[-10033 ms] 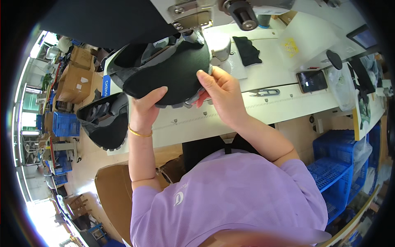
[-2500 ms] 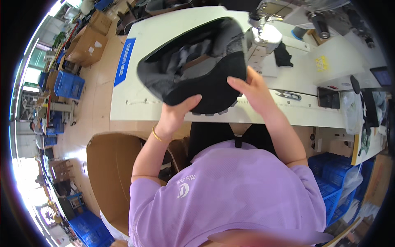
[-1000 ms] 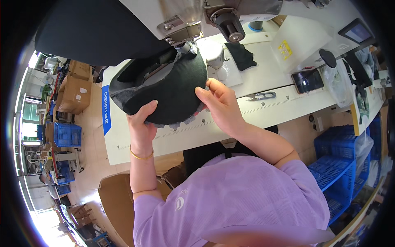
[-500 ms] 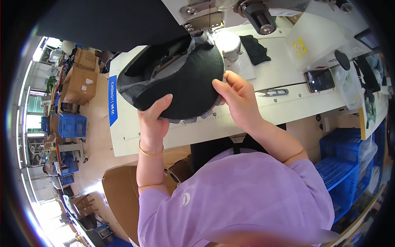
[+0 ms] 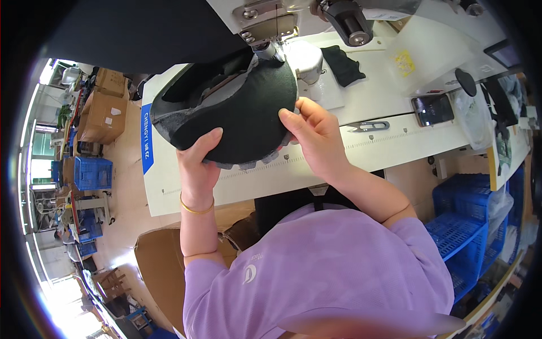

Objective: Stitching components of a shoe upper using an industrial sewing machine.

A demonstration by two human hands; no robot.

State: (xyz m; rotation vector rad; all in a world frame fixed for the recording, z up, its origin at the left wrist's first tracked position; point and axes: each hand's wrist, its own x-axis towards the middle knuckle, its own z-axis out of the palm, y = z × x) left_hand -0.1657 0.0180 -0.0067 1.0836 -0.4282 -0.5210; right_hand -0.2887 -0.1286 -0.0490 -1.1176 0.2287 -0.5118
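Observation:
A curved black fabric piece [image 5: 243, 124] with grey lining and a notched grey edge is stretched between my hands. Its far end lies at the presser foot [image 5: 268, 52] of a sewing machine [image 5: 305, 17]. My left hand [image 5: 199, 164] grips the near left edge, thumb on top and the other fingers hidden beneath. At the right edge, my right hand [image 5: 316, 135] pinches the piece between thumb and fingers. The needle's exact contact with the fabric is too small to make out.
On the white table [image 5: 220, 189] lie thread snips [image 5: 370, 126], a phone [image 5: 432, 109] and a black fabric scrap [image 5: 343, 66]. Blue crates [image 5: 460, 226] stand at the right. An open cardboard box [image 5: 158, 265] sits below the table's front left.
The whole view has shifted slightly, moving hands, fabric and table leftward together. Both hands keep the same hold. The phone's screen now shows a faint display.

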